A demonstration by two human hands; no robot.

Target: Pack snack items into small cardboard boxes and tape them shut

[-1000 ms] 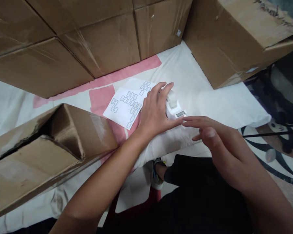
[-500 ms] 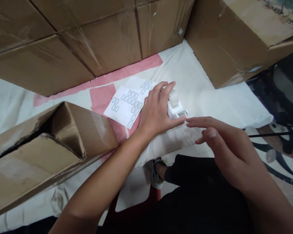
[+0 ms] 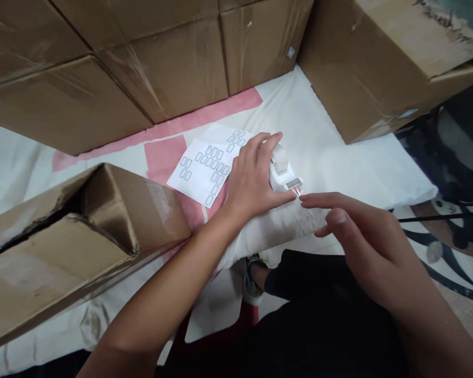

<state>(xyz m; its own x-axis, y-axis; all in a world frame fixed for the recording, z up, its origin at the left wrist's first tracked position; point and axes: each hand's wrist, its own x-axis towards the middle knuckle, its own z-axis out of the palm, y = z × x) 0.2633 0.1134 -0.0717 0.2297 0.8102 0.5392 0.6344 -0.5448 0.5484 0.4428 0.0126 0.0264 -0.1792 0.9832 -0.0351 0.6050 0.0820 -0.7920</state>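
A white tape dispenser [image 3: 277,180] with a roll of clear tape [image 3: 280,158] stands on the white cloth. My left hand [image 3: 250,181] is wrapped around its left side, the thumb near its front cutting edge. From that edge a thin glossy bit of tape [image 3: 296,192] appears to reach the tip of my right index finger. My right hand [image 3: 364,233] is held to the right of the dispenser, fingers stretched out and thumb apart from them. Left of the dispenser lie white paper sheets [image 3: 197,181] printed with small rounded rectangles, partly covered by my left hand.
Stacked cardboard boxes [image 3: 169,68] line the back. Another large box [image 3: 372,79] stands at the right, and an opened box [image 3: 153,210] sits at the left. The white and pink cloth [image 3: 339,163] ends near my knees. A patterned surface [image 3: 453,252] shows at the right.
The right index fingertip has shifted very slightly left and down beside the dispenser's front edge, where the tape strand looks a little different. The left hand keeps its hold.
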